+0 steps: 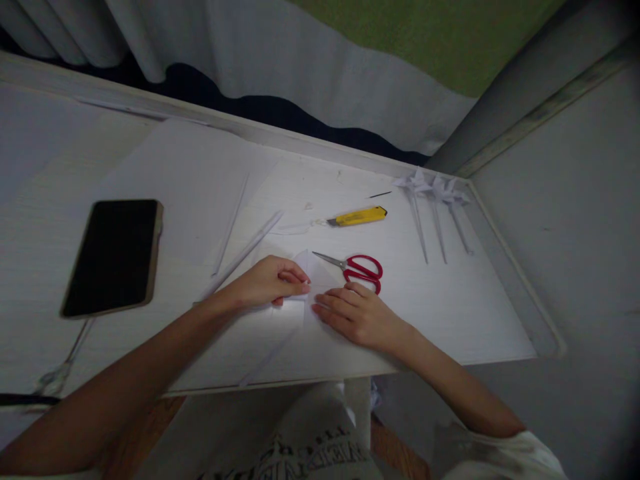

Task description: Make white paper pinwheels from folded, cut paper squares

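Three stemmed shapes (437,210) lie side by side at the far right corner of the surface (450,320), and they look finished. The piece in hand seems only part made: the paper (302,259) is near the front edge of the surface, between your hands, a pointed corner showing past your left fingers. Your left hand (277,280) pinches it between thumb and fingers, while your right hand (363,317) lies palm down with its fingers slightly apart, nothing gripped, the tips at the paper's right side. How many folds are in the paper you cannot tell from here, since your left hand covers much of it.

The piece has no stem on it that shows. A rolled stick (245,252) lies just beside your left hand, with a thinner strip (231,225) near it, both apart from the three shapes, so joining appears not yet done. The scissors (345,265) lie loose just beyond your right hand, and the yellow knife (361,217) rests farther back, so no cutting is under way. A large sheet (185,180) lies flat at the back left, seemingly unworked
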Tool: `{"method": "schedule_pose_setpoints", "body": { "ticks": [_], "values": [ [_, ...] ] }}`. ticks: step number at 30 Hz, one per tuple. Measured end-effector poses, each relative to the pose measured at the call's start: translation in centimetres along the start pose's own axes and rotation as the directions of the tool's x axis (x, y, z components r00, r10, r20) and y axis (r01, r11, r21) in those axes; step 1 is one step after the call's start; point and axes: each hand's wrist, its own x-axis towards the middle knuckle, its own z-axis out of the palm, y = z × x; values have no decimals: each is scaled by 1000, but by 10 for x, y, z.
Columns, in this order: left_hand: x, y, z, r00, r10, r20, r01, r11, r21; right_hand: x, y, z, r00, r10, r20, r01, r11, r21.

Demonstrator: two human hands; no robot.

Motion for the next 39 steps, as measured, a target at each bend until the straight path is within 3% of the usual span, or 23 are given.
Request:
{"method": "schedule_pose_setpoints", "body": {
  "ticks": [4, 11, 18, 25, 30, 32, 35, 39],
  "values": [
    [1, -1, 0, 1000, 1, 13, -1, 1000, -17, 6, -2, 3, 993, -110, -37, 109, 993, -48],
    [3, -3, -1, 1000, -7, 19, 7, 1000, -17, 7, -2, 11, 986, -132, -98, 124, 989, -86],
    [3, -4, -2, 1000, -16, 18, 16, 1000, -18, 7, -4, 17, 986, -12, -168, 18, 999, 37],
    [4, -4, -2, 1000, -11, 13, 11, 1000, -12, 9, -3, 15, 951, 220, -215, -158, 949, 273],
    [4, -6, -2, 1000, 2, 7, -2, 1000, -17, 6, -3, 14, 974, 135, -181, -84, 961, 265],
    [4, -6, -2, 1000, 2, 7, -2, 1000, -21, 2, -5, 15, 971, 167, -170, -119, 958, 262],
    [4, -5, -1, 1000, -3, 15, 4, 1000, -26, -2, -9, 13, 912, 359, -197, -299, 912, 279],
    [4, -5, -1, 1000, -10, 23, 11, 1000, -28, 2, -14, 8, 762, 628, -159, -592, 775, 220]
  ]
}}
